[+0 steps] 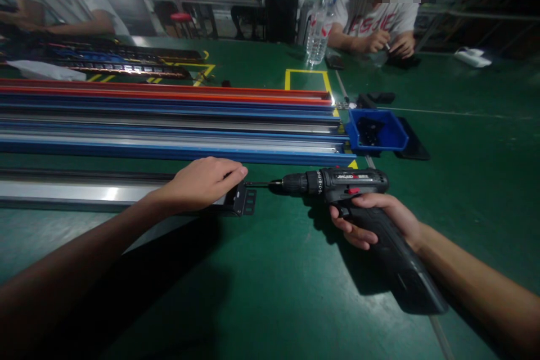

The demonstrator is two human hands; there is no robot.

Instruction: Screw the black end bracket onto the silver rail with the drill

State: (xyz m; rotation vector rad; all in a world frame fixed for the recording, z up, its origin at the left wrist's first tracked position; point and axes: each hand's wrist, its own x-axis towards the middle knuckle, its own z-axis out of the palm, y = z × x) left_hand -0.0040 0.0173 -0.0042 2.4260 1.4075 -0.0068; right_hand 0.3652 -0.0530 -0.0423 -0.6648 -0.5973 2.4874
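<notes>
A long silver and black metal rail (84,191) lies on the green table, with a black end bracket (244,200) at its right end. My left hand (202,181) presses down on the rail's end, fingers curled over the bracket. My right hand (375,219) grips the handle of a black cordless drill (350,183). The drill lies level, and its bit (257,184) points left into the bracket.
Several long blue, silver and red rails (169,118) lie stacked behind. A blue bin (394,135) with small black parts sits at their right end. A water bottle (317,31) stands farther back. A person in a white shirt (375,17) works across the table.
</notes>
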